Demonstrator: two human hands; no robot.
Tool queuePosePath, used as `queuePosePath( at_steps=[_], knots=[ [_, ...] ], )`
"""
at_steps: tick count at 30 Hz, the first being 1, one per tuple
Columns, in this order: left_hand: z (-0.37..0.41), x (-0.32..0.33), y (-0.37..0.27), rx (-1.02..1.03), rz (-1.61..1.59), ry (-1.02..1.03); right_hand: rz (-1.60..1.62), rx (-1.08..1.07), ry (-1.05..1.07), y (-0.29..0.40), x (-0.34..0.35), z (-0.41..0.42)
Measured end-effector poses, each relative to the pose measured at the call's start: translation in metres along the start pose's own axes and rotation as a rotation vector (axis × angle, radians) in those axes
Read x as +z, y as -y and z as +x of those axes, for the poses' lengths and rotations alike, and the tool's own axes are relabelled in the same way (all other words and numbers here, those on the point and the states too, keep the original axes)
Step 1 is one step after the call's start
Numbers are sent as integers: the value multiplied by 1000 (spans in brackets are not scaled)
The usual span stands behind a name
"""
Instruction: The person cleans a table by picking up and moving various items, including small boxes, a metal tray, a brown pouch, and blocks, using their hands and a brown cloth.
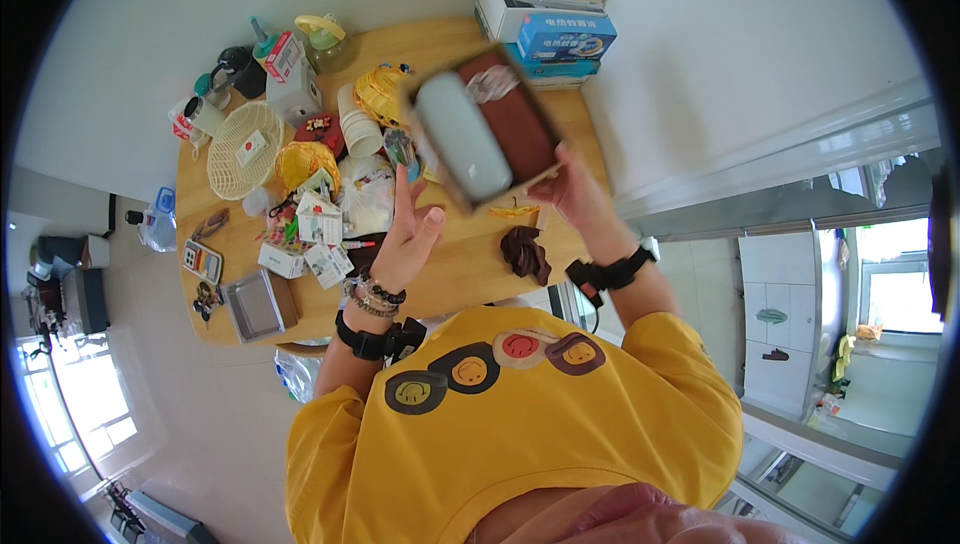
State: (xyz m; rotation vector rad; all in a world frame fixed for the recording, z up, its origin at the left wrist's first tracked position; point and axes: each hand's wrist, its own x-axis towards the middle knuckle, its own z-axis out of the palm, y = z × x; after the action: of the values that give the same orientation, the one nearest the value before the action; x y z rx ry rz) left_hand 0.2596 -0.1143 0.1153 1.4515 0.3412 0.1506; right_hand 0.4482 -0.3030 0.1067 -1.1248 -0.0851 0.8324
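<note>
My right hand (566, 187) grips the near corner of an open box (551, 120), lifted and tilted above the right part of the table. Inside the box lie a pale blue-grey rounded case (463, 135) and a dark red-brown item (525, 127) with a crumpled clear wrapper (491, 83) on it. My left hand (409, 232) is raised left of the box with its fingers apart, holding nothing. Beneath my right hand, a crumpled dark brown cloth or bag (525, 253) lies on the wooden table (457, 259).
Wicker baskets (244, 146), stacked cups (358, 127), a plastic bag (367, 195) and small cartons (320, 220) crowd the table's left half. A metal tray (259, 305) and a phone (202, 261) lie near its left edge. Stacked boxes (566, 37) stand at the back right.
</note>
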Motion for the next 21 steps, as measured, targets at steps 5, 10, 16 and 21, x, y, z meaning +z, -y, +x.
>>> queuePosePath(
  at_steps=[5,10,16,21],
  knots=[
    [7,-10,-9,96,-40,-148,-7,-309,-114,129,-17,82],
    [-24,-39,57,-146,-34,-316,71,-255,-316,208,-41,186],
    [-48,-40,55,-385,-92,-574,67,-293,-446,227,-70,271],
    [-35,-40,61,-443,-105,-672,-469,-972,-745,199,-76,300]
  ],
)
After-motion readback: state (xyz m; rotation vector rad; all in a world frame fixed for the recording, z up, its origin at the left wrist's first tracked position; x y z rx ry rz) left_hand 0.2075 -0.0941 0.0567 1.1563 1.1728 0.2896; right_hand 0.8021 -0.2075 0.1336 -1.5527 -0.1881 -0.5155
